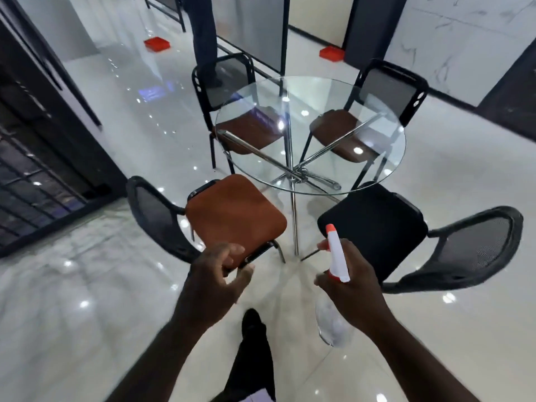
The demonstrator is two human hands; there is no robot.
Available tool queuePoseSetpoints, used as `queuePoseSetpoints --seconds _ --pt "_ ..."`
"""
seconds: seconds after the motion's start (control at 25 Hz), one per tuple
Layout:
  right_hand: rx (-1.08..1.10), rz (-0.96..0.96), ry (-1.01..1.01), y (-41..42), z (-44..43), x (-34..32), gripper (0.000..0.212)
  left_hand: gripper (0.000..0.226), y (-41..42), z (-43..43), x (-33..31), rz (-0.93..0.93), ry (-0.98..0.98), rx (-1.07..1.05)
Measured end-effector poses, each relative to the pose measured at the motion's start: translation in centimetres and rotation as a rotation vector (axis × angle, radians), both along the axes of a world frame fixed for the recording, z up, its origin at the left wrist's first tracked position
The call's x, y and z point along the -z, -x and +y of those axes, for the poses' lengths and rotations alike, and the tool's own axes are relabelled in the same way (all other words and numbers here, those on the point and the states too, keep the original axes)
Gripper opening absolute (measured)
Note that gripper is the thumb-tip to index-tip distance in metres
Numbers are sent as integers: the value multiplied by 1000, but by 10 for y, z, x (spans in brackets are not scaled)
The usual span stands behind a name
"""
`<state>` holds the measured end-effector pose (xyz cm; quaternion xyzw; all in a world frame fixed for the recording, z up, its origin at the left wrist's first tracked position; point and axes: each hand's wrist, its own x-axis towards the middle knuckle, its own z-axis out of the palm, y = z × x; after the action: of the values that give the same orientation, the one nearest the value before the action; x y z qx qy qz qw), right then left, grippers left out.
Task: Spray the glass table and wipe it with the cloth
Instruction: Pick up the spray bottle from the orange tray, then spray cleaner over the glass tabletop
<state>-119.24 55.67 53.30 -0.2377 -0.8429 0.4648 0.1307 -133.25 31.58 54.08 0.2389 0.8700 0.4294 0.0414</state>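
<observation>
The round glass table (377, 158) stands ahead of me on crossed chrome legs. My right hand (352, 285) grips a clear spray bottle (338, 256) by its white and red trigger head, nozzle up, short of the table's near edge. The bottle's clear body hangs below my wrist. My left hand (217, 277) hovers above the floor next to the front of the near brown chair seat (235, 216), fingers loosely curled and holding nothing. No cloth shows in view.
Several black mesh-backed chairs ring the table: two brown-seated at the far side (249, 132), a black-seated one (374, 224) at near right. A person's legs (204, 39) stand behind the far left chair. Red trays (156, 43) lie on the glossy floor. Dark framed partition at left.
</observation>
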Motion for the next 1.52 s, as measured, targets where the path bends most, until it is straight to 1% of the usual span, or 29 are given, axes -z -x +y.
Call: queuePoseSetpoints --seconds 0.04,0.08,0.16,0.2,0.28,0.36,0.44,0.52,0.64,0.68,0.8,0.88,1.0,1.04,1.2,1.32,1.4,1.52 --pt "23 -29 -11 22 11 5 60 27 28 11 8 161 137 115" --pt "28 -59 -9 47 22 8 57 30 60 23 14 233 225 198" --pt "-12 -76 -33 90 42 11 45 35 115 49 18 254 316 258" --pt "-23 -84 -26 112 55 9 39 36 143 65 19 247 326 272" --pt "-23 -147 14 152 84 12 38 37 189 97 21 169 366 311" --pt "-34 -199 35 180 106 18 36 41 219 123 25 95 418 334" --pt "-76 -241 9 210 134 36 33 45 249 154 39 21 455 344" --pt "-133 -285 -35 243 163 52 35 47 272 181 56 -66 498 325" --pt "-229 -328 -17 289 204 73 32 44 283 215 81 -274 529 179" --pt "-253 -328 -32 300 214 77 30 47 281 222 88 -332 535 115" --pt "-347 -381 -23 330 243 90 23 60 280 230 114 -386 566 5" --pt "-399 -432 10 345 255 94 24 68 282 233 123 -427 585 -26" --pt "-498 -503 -13 363 254 94 40 80 293 235 137 -425 600 -36" --pt "-529 -521 -23 367 252 93 42 84 297 235 141 -422 624 -19" --pt "-533 -523 -53 378 237 92 40 92 316 234 154 -345 776 33" --pt "-549 -486 -65 394 229 86 39 96 325 231 157 -355 866 81" --pt "-545 -467 -57 408 226 83 35 96 327 228 158 -370 886 118" --pt "-487 -438 -33 433 222 79 30 92 333 222 159 -355 857 135"
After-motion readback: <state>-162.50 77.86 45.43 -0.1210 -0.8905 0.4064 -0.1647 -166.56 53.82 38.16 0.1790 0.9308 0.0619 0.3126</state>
